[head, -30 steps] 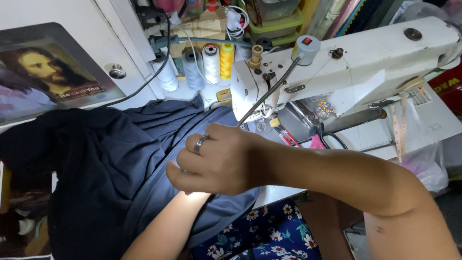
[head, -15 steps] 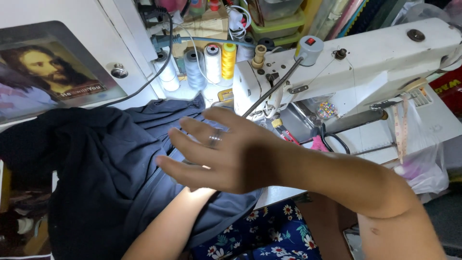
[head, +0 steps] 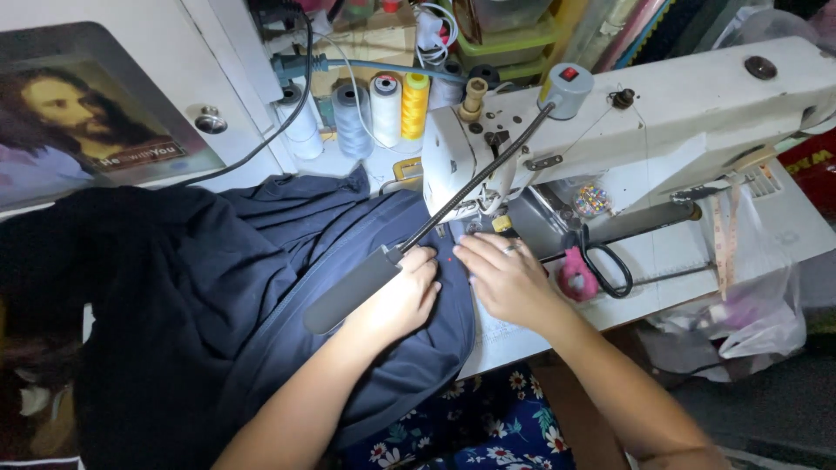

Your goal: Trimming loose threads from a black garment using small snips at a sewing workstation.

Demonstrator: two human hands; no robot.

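Pressing dark blue cloth (head: 261, 296) flat on table by white sewing machine (head: 662, 122): left hand (head: 402, 296) fingers curled on it, right hand (head: 505, 277) fingers spread, w/ scissors (head: 601, 261) just beside.

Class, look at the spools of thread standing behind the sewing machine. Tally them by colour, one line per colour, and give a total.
White spools: 2 (the other stands at the left)
Grey-blue spool: 1
Yellow spool: 1
Total: 4
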